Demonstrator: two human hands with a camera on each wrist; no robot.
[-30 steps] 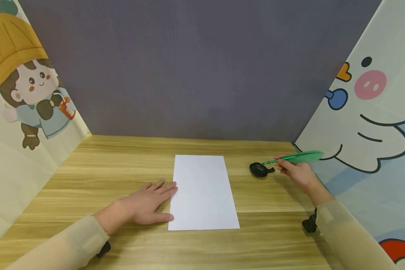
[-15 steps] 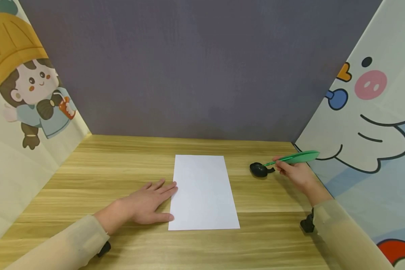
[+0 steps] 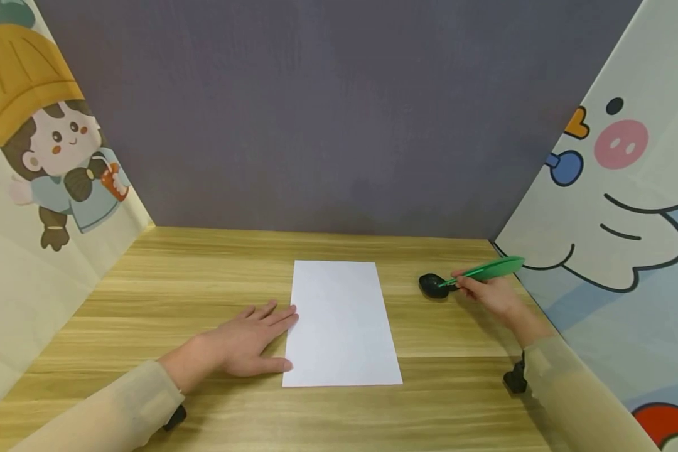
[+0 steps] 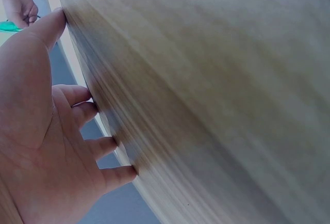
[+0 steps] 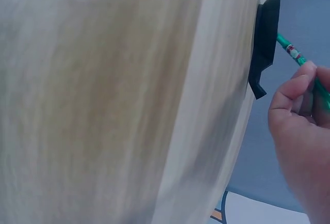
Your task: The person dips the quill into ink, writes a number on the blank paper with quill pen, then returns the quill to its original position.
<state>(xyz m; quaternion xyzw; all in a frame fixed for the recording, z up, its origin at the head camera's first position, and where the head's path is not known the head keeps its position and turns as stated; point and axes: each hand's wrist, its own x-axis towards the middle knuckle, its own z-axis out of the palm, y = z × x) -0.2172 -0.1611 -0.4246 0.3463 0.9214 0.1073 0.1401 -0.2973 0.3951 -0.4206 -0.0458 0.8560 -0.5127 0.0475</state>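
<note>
1. One bare left hand (image 3: pixel 245 345): palm facing down over the yellow-brown wood-grain tabletop (image 3: pixel 237 414), thumb and fingers spread, thumb tip and nearest fingertips on the left edge of the white rectangular sheet of paper (image 3: pixel 341 326).
2. Sheet position: flat on the tabletop, long sides pointing away from the body.
3. One bare right hand (image 3: pixel 488 296): pinching the slim green feather-topped pen (image 3: pixel 494 268) between thumb and fingers.
4. Pen attitude: tilted, feather end up and to the right, tip inside the shallow black dish with short handle (image 3: pixel 427 285); contact with dish bottom: cannot tell.
5. Dish position: on the tabletop, right of the sheet, apart from it.
6. Background: plain dark grey panel (image 3: pixel 316 113) behind the tabletop.
</note>
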